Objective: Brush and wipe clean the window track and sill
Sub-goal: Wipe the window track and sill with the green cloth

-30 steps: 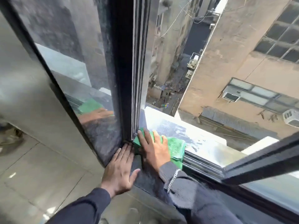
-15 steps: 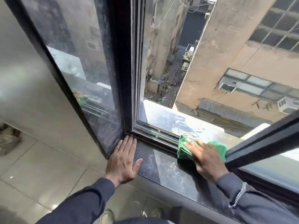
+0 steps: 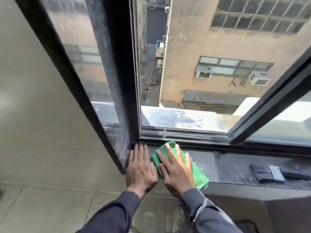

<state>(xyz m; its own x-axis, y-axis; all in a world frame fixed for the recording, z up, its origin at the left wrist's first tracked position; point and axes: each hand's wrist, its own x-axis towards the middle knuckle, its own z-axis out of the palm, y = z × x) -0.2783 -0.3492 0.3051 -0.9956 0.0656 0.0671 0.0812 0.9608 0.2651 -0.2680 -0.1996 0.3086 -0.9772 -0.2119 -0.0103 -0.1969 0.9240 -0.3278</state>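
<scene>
A green cloth (image 3: 198,174) lies flat on the dark stone sill (image 3: 235,167), at its left end. My right hand (image 3: 178,170) presses down on the cloth with fingers spread. My left hand (image 3: 140,167) rests flat on the sill's left corner, fingertips against the frame, holding nothing. The metal window track (image 3: 181,134) runs just beyond the cloth, along the base of the open window.
A black paint brush (image 3: 276,173) lies on the sill at the far right. The sliding sash (image 3: 269,105) stands at the right, the dark frame post (image 3: 121,81) at the left. Beyond the opening is a pale outer ledge (image 3: 185,120) and a long drop to a street.
My right hand slid the cloth from the track out to the right, then back left onto the sill beside my left hand. The left hand stayed in the corner.
</scene>
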